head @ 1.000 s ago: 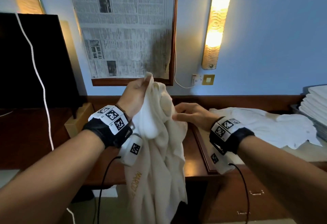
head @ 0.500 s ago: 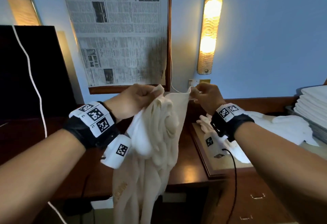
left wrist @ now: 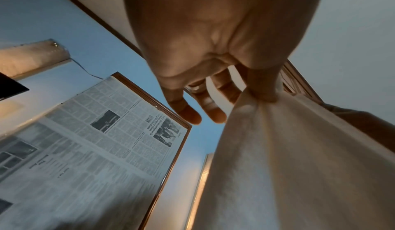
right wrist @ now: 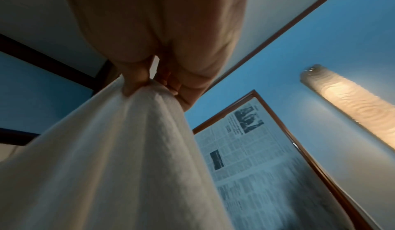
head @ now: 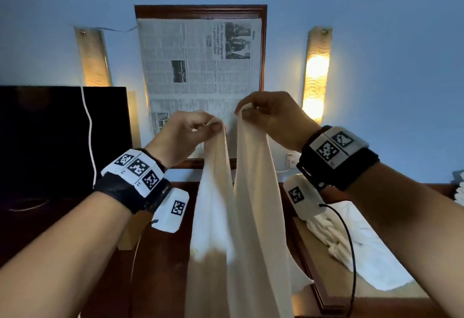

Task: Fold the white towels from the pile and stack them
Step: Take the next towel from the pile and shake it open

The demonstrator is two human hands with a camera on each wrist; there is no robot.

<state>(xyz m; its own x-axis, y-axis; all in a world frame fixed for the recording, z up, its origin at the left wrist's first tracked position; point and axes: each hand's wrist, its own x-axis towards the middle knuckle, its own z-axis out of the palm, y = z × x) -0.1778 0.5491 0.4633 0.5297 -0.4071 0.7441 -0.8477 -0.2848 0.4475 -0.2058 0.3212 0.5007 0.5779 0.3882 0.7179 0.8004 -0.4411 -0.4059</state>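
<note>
A cream-white towel (head: 233, 230) hangs lengthwise in front of me, held up by two top corners. My left hand (head: 213, 127) pinches the left corner between thumb and forefinger, its other fingers loose (left wrist: 192, 113). My right hand (head: 242, 113) pinches the right corner a little higher. The towel (left wrist: 299, 166) fills the left wrist view's right side, and the towel (right wrist: 107, 157) drapes down from the pinching fingers (right wrist: 136, 80) in the right wrist view. More white towels (head: 351, 242) lie loose on the desk at the right. The towel's lower end is out of frame.
A folded towel stack (head: 459, 192) shows at the far right edge. A dark wooden desk (head: 160, 280) lies below, with a black screen (head: 50, 142) at the left. A framed newspaper (head: 200, 66) and two wall lamps (head: 316, 71) are on the blue wall ahead.
Both hands have risen, lifting the bunched towel until it hangs straight. My right hand moved from the towel's middle to take a top corner. The view has tilted upward.
</note>
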